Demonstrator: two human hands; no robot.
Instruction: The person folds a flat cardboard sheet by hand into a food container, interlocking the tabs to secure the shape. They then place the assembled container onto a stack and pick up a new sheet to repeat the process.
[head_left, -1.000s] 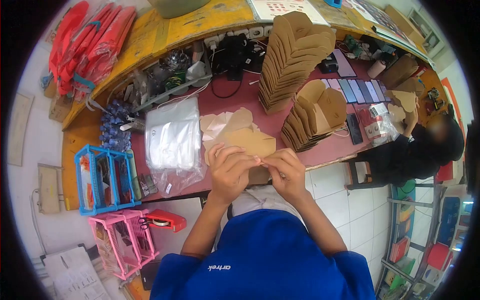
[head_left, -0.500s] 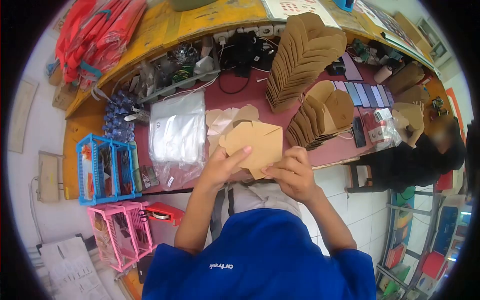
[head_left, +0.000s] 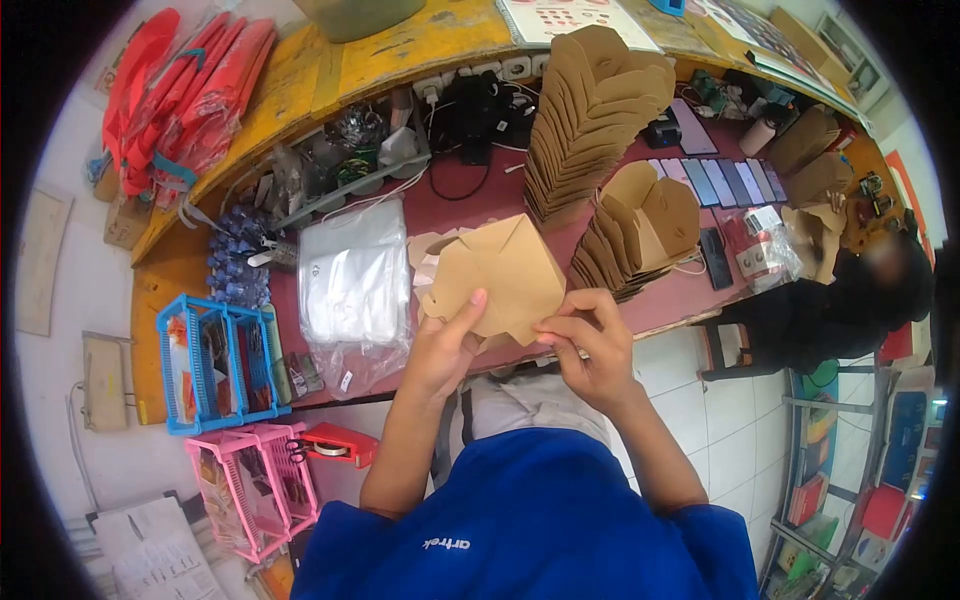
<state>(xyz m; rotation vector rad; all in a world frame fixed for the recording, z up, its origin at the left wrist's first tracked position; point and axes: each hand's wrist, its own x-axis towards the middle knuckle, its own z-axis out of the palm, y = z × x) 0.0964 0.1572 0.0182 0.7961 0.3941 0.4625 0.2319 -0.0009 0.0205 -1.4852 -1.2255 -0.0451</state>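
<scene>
Between my hands is a partly folded brown paper food box, tilted above the front of the table. My left hand grips its left lower side, thumb lying across the panel. With thumb and fingertips, my right hand pinches a flap at its lower right corner. Behind it lie flat box blanks, mostly hidden. A tall nested stack of folded brown boxes leans at the back, and a shorter stack lies to the right of my hands.
Clear plastic bags lie left of my hands. Blue and pink baskets stand at the left edge, beside a red tape dispenser. Several phones lie to the right. Another person works at the far right with a brown box.
The box has turned and tilted in my hands, its upper corner rising. My right hand still pinches near its lower right corner. The whole view has shifted slightly.
</scene>
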